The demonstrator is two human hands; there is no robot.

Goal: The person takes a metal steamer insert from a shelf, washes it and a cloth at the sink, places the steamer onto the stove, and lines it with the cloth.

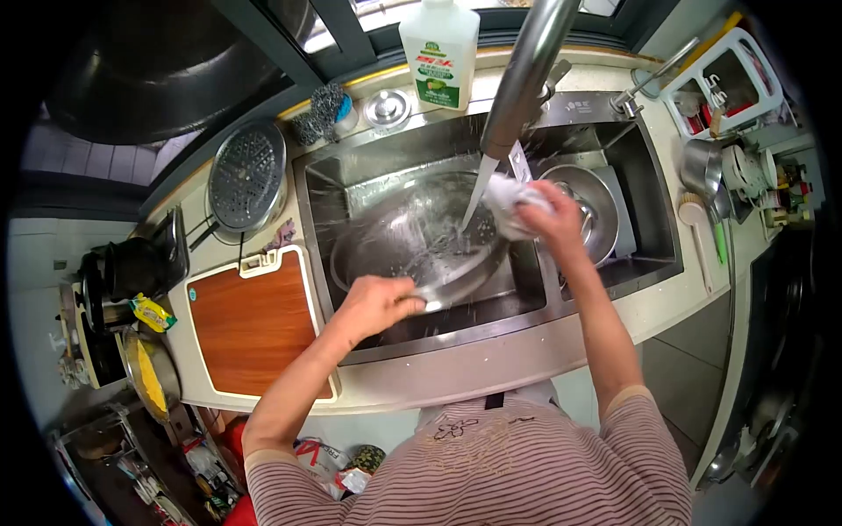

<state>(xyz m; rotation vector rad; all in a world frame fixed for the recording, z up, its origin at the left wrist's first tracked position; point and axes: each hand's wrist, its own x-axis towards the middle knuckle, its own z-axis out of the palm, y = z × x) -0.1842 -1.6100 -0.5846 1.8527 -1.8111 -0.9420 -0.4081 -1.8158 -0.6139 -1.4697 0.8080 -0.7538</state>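
A large round metal pan [395, 230] is tilted in the left basin of the steel sink [491, 331]. My left hand [377, 304] grips its near rim, fingers closed around the edge. Water streams from the faucet [529, 79] into the pan and splashes about. Bunched in my right hand [554, 213] is a white cloth [509, 205], held above the divider at the pan's right side. Behind that hand, a metal bowl [603, 210] with shiny utensils sits in the right basin, partly hidden by my arm.
Left of the sink lies a wooden cutting board [254, 329] with a pale rim. A perforated strainer [249, 175] rests behind it. A detergent bottle [439, 57] and steel wool [328, 107] stand along the back ledge. At right lie a brush [695, 228] and a small pot [701, 167].
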